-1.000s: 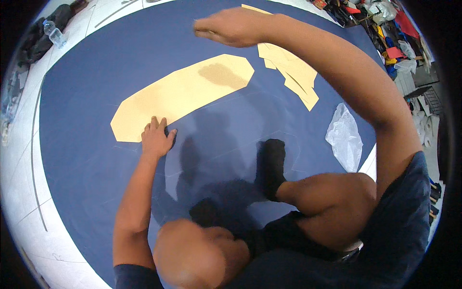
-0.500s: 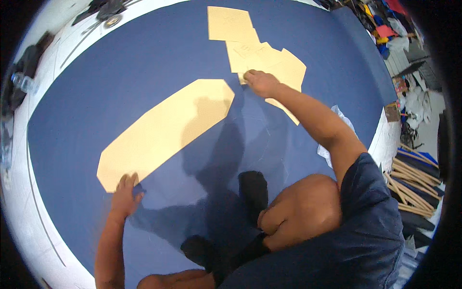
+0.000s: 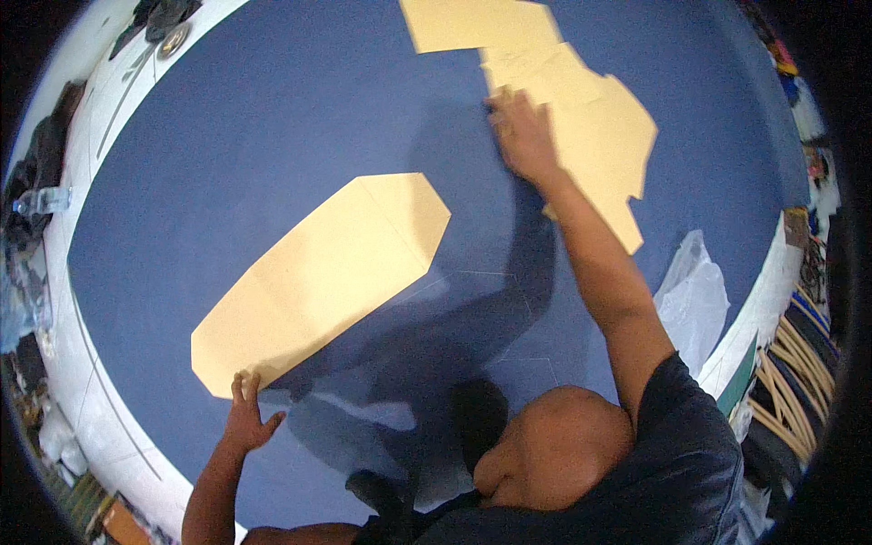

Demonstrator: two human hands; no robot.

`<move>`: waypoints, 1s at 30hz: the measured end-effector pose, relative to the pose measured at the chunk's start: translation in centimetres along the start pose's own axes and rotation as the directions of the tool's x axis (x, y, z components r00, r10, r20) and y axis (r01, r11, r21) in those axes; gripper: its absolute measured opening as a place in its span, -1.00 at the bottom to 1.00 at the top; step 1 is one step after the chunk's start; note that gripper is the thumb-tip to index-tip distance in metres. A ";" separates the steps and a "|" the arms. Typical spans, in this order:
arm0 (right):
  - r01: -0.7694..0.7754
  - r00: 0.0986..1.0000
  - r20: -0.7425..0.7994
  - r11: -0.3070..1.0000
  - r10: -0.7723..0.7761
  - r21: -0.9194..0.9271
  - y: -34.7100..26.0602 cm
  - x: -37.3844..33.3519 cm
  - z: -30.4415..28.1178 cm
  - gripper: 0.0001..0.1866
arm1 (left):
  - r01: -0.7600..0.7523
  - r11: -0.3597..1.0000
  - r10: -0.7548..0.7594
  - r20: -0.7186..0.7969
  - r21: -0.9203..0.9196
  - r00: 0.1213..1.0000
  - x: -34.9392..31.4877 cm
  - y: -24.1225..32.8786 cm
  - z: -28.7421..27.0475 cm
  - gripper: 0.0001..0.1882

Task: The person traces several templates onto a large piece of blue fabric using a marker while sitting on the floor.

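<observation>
A long tan paper pattern piece [image 3: 318, 272] with angled ends lies slantwise on dark blue cloth [image 3: 300, 100]. My left hand [image 3: 252, 422] rests its fingertips on the near left end of this piece, fingers stretched and thumb apart. Farther off to the right, several tan pattern pieces [image 3: 599, 136] lie overlapping in an irregular group. Over their left edge my right hand [image 3: 527, 136] is laid with fingers spread, slightly blurred, gripping nothing that I can see. The hand covers part of that edge.
Thin pale lines [image 3: 490, 272] mark the cloth near my knee [image 3: 572, 445]. Crumpled clear plastic [image 3: 695, 295] lies at the cloth's right side. Beyond it are bundled tan sticks [image 3: 786, 400]. A clear bottle [image 3: 44, 201] and dark cloth sit along the left floor edge.
The view has shifted. My right hand has moved farther up the left edge of the grouped pieces, its fingers now more spread. My left hand stays at the long piece's near end.
</observation>
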State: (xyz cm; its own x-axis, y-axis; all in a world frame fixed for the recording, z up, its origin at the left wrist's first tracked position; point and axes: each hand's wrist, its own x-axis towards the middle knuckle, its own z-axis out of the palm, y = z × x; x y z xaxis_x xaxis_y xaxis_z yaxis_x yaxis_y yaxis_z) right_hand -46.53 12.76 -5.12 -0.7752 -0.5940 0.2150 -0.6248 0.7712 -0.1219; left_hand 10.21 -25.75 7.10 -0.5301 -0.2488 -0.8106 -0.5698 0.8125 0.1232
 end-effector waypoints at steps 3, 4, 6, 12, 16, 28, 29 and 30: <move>-0.086 0.995 -0.042 0.994 0.089 0.074 8.6 0.8 -0.7 -0.58 | 0.032 0.993 -0.048 0.139 0.117 0.989 -0.5 0.7 -2.4 0.24; -0.141 0.986 -0.080 0.989 0.143 0.040 11.4 0.8 -0.3 -0.58 | 0.007 0.984 -0.038 0.172 0.179 0.984 -0.2 0.9 -2.7 0.26; -0.089 0.983 -0.151 0.992 0.101 0.084 12.5 0.9 -0.9 -0.61 | -0.035 0.963 -0.016 0.184 0.268 0.983 0.3 0.3 -2.4 0.28; 0.088 0.985 -0.161 0.981 -0.060 0.175 0.9 -0.5 -3.4 -0.70 | 0.000 0.970 -0.053 0.213 0.244 0.976 -0.2 2.0 -2.7 0.25; 0.409 0.861 0.213 0.878 -0.461 0.247 -11.8 -9.1 -3.6 -0.66 | 0.013 0.984 -0.055 0.227 0.179 0.972 -0.1 2.9 -3.4 0.19; 0.312 0.859 0.339 0.917 -0.385 0.249 -13.5 -17.1 -7.1 -0.58 | -0.215 0.975 0.189 -0.284 -0.061 0.940 -0.2 -0.2 3.0 -0.09; 0.302 0.862 0.340 0.920 -0.376 0.251 -13.5 -17.2 -7.5 -0.59 | -0.261 0.963 0.224 -0.339 -0.068 0.914 0.4 -1.4 3.6 -0.11; 0.285 0.866 0.355 0.930 -0.353 0.231 -13.4 -17.4 -7.9 -0.59 | -0.313 0.947 0.261 -0.396 -0.072 0.881 1.0 -2.2 4.0 -0.13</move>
State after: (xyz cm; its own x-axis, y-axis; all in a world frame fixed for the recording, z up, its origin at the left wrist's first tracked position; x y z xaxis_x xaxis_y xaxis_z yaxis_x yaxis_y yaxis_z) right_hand -23.99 14.57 0.43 -0.4835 -0.8678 -0.1148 -0.8236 0.4954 -0.2762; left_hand 13.44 -25.72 3.75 -0.8637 -0.2159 -0.4554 -0.4192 0.8093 0.4114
